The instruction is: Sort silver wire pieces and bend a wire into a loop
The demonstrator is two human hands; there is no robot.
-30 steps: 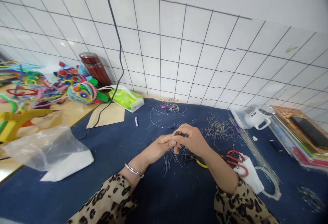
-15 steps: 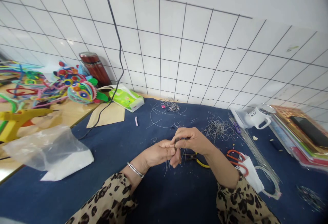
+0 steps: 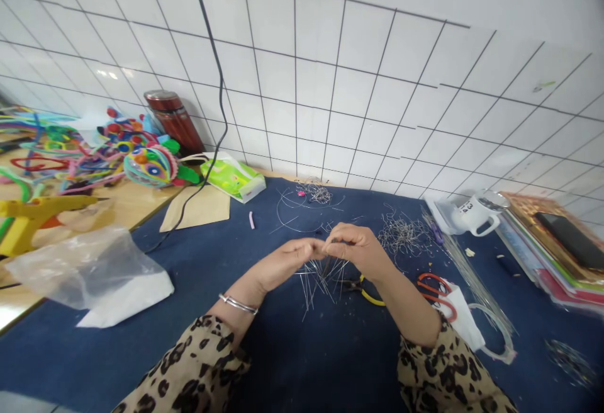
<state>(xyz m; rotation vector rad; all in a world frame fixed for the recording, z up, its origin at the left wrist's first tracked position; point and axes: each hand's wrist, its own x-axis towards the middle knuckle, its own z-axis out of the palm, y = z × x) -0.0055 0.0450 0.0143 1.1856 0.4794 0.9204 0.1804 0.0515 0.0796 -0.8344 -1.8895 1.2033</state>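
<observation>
My left hand (image 3: 287, 262) and my right hand (image 3: 356, 249) meet fingertip to fingertip above the blue cloth (image 3: 198, 287). Both are pinched closed on a small piece of thin wire between them; the piece is too small to see clearly. Directly beneath my fingers lies a loose bunch of short straight wires (image 3: 321, 277). Yellow-handled pliers (image 3: 365, 293) lie just under my right wrist. Both forearms wear leopard-print sleeves, and a silver bangle (image 3: 238, 304) sits on my left wrist.
A tangle of bent wires (image 3: 401, 233), red scissors (image 3: 431, 287), long wire rods (image 3: 476, 281), a white mug (image 3: 474, 214) and stacked books (image 3: 557, 243) lie right. Left are a plastic bag (image 3: 89, 268), green tissue pack (image 3: 231, 177), red flask (image 3: 172, 120), colourful crafts (image 3: 136, 158) and a hanging black cable (image 3: 212, 60).
My hands have risen slightly and drawn level, fingertips now pinched together; the small dark piece seen earlier between them no longer shows. The short wires beneath are more exposed.
</observation>
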